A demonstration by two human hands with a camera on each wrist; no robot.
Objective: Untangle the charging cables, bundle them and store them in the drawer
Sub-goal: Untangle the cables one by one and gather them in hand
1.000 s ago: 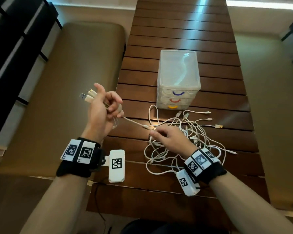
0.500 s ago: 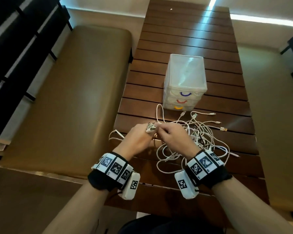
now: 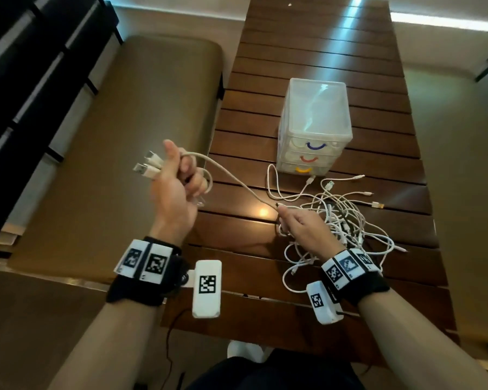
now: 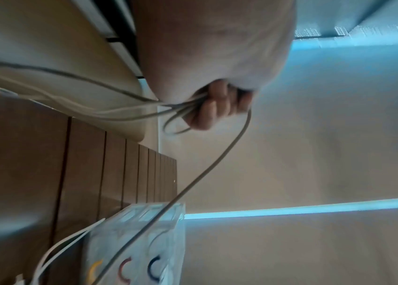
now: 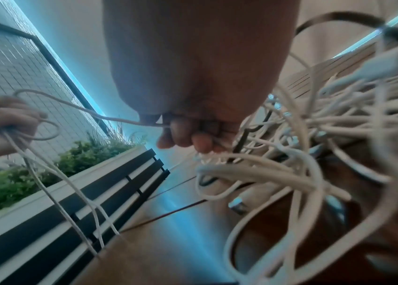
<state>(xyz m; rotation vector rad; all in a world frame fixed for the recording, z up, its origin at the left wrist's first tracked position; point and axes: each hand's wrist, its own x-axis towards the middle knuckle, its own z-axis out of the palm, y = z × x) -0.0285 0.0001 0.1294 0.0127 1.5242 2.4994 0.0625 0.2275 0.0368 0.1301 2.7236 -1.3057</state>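
Left hand (image 3: 175, 192) grips cable (image 3: 231, 178); right hand (image 3: 304, 226) pinches it over tangle (image 3: 350, 220).

Slatted wooden table (image 3: 307, 49), tan bench (image 3: 141, 114)

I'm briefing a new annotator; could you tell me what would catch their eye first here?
The tangled pile of white cables on the slatted wooden table, under the right hand. Next, the left hand, raised with its grip around several cable ends, and the clear drawer unit behind the tangle.

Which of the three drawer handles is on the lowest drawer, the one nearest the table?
The yellow handle; the red handle sits above it and the blue handle is on top.
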